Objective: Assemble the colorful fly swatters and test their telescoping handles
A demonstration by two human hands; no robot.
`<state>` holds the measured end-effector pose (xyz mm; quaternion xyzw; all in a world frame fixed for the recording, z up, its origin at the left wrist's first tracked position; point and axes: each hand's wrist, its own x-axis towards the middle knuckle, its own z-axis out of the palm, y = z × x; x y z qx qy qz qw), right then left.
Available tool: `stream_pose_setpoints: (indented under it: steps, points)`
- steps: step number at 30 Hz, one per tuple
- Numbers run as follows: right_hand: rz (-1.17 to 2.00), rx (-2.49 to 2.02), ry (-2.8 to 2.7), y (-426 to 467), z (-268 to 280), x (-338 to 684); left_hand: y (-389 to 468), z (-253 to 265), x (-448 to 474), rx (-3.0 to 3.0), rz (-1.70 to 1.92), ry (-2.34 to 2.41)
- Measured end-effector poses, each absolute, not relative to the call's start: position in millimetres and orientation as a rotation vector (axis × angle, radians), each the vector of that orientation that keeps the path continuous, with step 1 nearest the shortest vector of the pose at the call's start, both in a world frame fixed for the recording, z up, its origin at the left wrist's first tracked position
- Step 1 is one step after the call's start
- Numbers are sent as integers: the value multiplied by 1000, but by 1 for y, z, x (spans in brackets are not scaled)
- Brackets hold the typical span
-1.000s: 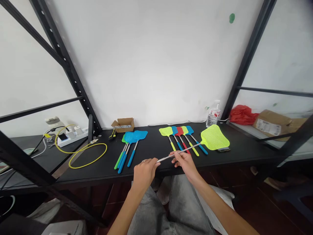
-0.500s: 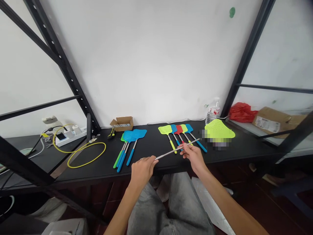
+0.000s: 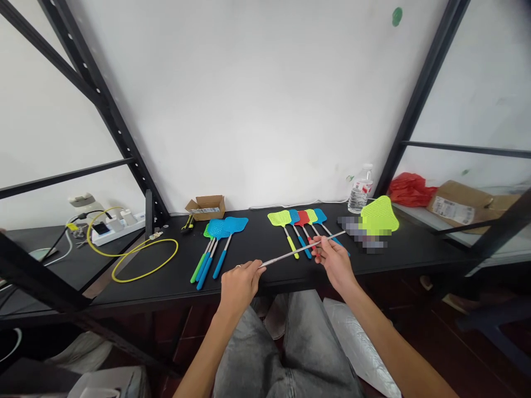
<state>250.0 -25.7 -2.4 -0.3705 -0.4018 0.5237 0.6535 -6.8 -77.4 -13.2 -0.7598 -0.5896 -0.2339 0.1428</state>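
Note:
Both my hands hold one fly swatter with a long silver telescopic rod point(image 3: 290, 253) and a neon-yellow mesh head point(image 3: 378, 214). My left hand point(image 3: 239, 282) grips the rod's near end over the front edge of the black table point(image 3: 257, 271). My right hand point(image 3: 335, 260) pinches the rod further out, near the middle. The head hangs in the air at the right, above a blurred patch on the table. A row of several folded swatters point(image 3: 299, 226) lies just behind my right hand. Another bundle of blue and green swatters point(image 3: 216, 243) lies left of centre.
A small open cardboard box point(image 3: 206, 207) and a water bottle point(image 3: 359, 189) stand by the wall. A yellow cable loop point(image 3: 143, 260) and a power strip point(image 3: 116, 225) lie at the left. A red bag point(image 3: 410, 190) and cardboard box point(image 3: 458, 204) rest on the right shelf. Black shelf posts frame both sides.
My right hand has slid outward along the rod to the right and the rod has grown longer. The yellow head has moved further right and up, tilting more upright.

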Motion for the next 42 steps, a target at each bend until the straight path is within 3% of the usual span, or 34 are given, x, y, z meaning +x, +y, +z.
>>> stream_pose_setpoints:
  steps: [10,42]
  points:
    - [1417,-768,-1240,-52,-16,197,-90,-4,13,-2295,-735,-1596]
    - [1250,-959,-946,-27,-8,240,-72,-18,-38,-2229,-741,-1535]
